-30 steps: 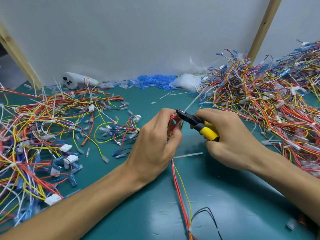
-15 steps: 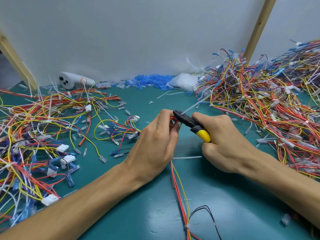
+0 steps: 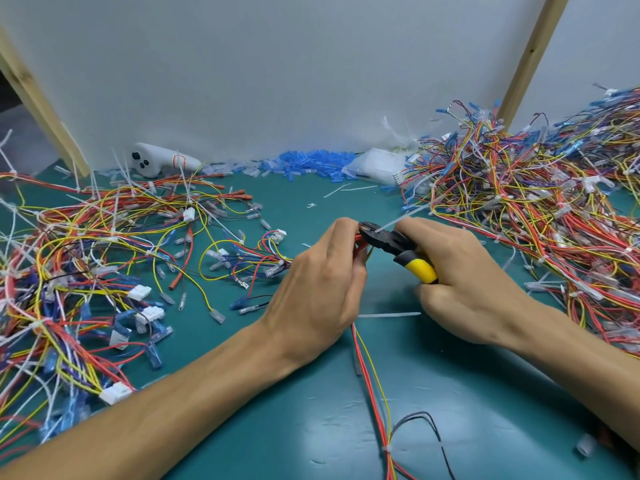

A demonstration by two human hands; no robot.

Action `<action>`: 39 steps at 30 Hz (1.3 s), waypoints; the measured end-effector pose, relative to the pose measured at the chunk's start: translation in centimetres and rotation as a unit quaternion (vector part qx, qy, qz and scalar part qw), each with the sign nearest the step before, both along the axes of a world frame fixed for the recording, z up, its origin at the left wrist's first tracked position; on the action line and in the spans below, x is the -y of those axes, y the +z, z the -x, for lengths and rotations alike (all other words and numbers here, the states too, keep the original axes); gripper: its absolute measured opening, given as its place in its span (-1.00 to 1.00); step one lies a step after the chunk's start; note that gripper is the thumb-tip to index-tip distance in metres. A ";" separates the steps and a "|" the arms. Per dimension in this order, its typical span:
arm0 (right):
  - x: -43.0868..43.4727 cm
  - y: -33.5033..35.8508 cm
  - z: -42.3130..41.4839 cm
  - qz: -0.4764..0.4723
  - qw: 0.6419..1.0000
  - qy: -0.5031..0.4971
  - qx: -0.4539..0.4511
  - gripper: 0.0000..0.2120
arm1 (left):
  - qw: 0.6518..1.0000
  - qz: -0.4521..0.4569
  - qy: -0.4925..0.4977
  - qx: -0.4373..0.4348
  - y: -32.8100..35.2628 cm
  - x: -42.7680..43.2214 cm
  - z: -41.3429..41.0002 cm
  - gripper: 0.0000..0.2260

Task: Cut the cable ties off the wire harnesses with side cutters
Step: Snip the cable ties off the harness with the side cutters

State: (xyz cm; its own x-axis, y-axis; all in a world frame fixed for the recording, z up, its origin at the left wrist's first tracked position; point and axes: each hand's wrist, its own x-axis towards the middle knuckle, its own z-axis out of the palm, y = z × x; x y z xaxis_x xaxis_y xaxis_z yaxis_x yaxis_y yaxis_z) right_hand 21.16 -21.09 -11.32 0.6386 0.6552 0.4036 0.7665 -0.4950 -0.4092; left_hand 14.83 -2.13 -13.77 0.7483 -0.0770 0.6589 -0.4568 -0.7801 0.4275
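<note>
**Harness** (image 3: 367,358): red and yellow wires at mid-desk. The upper end was bunched inside the left hand (image 3: 318,289). The lower run trailed over the green desk (image 3: 485,410) toward the near edge, where a white tie (image 3: 387,449) bound it to thin black wires.

**Left hand:** back toward the camera, fingers (image 3: 343,233) curled and clamped round the harness.

**Cutters** (image 3: 391,245): black head, yellow handles. They were held in the right hand (image 3: 464,282), its fingers (image 3: 427,294) wrapped tight about the handles. The head pointed left, with its tip at the wires by the left fingertips. The blades looked nearly closed, but the left hand hid the contact, so a bite on any tie could not be confirmed.

**Tie tail** (image 3: 394,221): pale strip slanting up and right from beside the cutter head.

**Loose strip** (image 3: 389,315): white, lying flat on the desk between the two hands.

**Left pile** (image 3: 69,254): spread wires with white plugs and blue sleeves, across the desk's left side.

**Right pile** (image 3: 536,220): dense heap of harnesses with many white ties, on the right side and reaching the back.

**Back edge:** white controller (image 3: 156,164), heap of blue sleeves (image 3: 311,166) and clear bag (image 3: 377,168), all along the foot of a grey board (image 3: 277,64). A wooden post (image 3: 530,60) leaned behind the right pile.
</note>
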 end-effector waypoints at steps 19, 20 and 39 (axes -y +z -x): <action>-0.8 -0.3 0.9 -0.008 0.999 -0.026 -0.018 -0.78 | 1.000 -0.020 0.012 0.013 -0.1 0.2 0.2 -0.93; -0.8 -0.4 0.9 -0.010 1.000 -0.025 -0.014 -0.78 | 1.000 -0.016 0.010 0.013 -0.2 0.1 0.2 -0.93; -0.7 -0.1 0.4 -0.034 0.999 -0.008 0.011 -0.78 | 0.995 0.089 0.004 0.040 0.1 -0.4 -0.2 -0.92</action>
State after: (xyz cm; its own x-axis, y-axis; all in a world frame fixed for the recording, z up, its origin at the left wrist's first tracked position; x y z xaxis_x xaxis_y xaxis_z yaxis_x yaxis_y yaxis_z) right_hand 20.79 -20.42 -11.41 0.6391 0.6159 0.4607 0.7680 -0.4779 -0.4264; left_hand 15.06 -1.70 -13.66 0.6937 0.0516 0.7185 -0.4889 -0.6988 0.5222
